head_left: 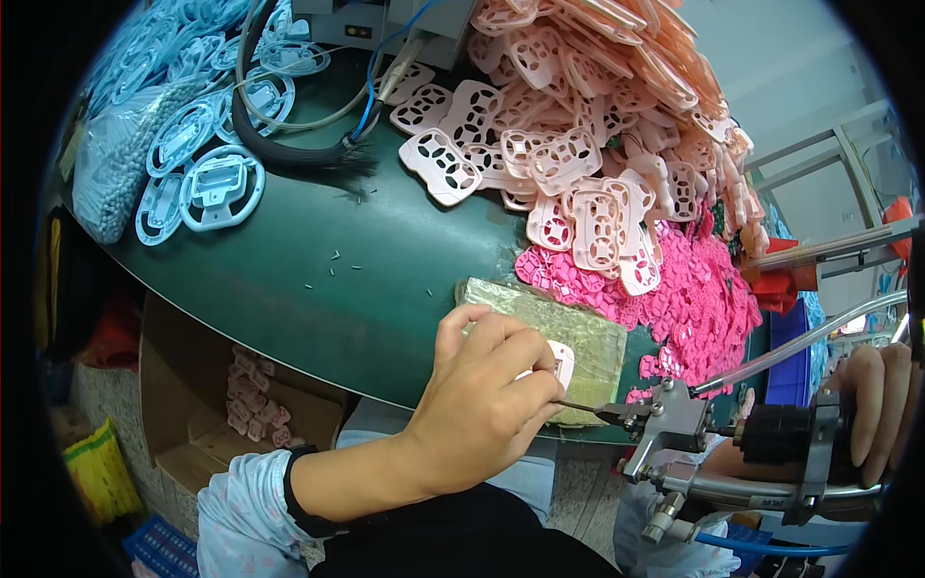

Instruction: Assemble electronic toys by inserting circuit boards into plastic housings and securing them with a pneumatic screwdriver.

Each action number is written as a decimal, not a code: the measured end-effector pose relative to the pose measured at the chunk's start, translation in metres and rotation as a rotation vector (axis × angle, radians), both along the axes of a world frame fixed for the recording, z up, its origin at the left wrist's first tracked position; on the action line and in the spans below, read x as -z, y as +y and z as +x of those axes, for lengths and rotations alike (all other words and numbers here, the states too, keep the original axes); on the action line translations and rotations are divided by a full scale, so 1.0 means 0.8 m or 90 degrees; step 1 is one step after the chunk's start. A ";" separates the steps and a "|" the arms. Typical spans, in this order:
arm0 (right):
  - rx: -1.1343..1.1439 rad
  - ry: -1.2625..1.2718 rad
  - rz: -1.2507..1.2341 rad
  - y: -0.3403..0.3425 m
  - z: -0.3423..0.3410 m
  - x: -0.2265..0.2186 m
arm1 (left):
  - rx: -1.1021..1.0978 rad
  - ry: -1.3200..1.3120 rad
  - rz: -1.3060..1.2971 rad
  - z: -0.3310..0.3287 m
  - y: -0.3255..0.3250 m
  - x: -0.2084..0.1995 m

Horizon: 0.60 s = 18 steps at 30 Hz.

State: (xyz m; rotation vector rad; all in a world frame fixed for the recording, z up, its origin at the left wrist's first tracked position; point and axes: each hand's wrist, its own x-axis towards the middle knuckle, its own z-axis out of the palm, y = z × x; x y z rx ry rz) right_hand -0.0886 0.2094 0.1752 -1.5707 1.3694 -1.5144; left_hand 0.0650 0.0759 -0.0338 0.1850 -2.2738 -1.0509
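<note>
My left hand (487,395) is closed on a small pale pink plastic part (563,364), pressing it against a flat block wrapped in clear yellowish tape (578,337). Most of the part is hidden under my fingers. My right hand (879,400), at the right edge, has its fingers curled round the body of a power screwdriver (771,433) with a metal head and a clear feed tube. The tool lies nearly sideways, its thin tip pointing left at the pink part, close by my left fingertips. Whether the tip touches the part cannot be made out.
Pale pink controller-shaped plastic pieces (568,159) pile up at the back, with bright pink small parts (689,299) to the right. Blue wheel-shaped pieces (222,188) and a bag (120,164) lie at left. Loose screws (335,255) dot the green table (289,275). Below stands a cardboard box (183,424).
</note>
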 end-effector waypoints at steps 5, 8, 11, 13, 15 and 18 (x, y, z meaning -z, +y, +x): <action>-0.154 -0.017 -0.003 0.062 -0.067 -0.004 | 0.061 -0.007 0.061 -0.006 0.006 -0.017; 0.156 -0.017 0.007 0.004 0.033 0.026 | 0.065 -0.061 0.010 -0.007 -0.003 0.014; 0.279 -0.046 -0.046 0.002 0.052 0.043 | 0.090 -0.082 -0.054 -0.010 -0.001 0.034; 0.226 -0.029 -0.058 0.005 0.045 0.049 | 0.091 -0.101 -0.035 -0.013 0.000 0.030; 0.210 -0.019 -0.037 0.003 0.040 0.047 | 0.085 -0.108 -0.023 -0.013 0.001 0.029; 0.188 0.018 -0.027 0.006 0.027 0.058 | 0.086 -0.116 -0.008 -0.014 0.000 0.029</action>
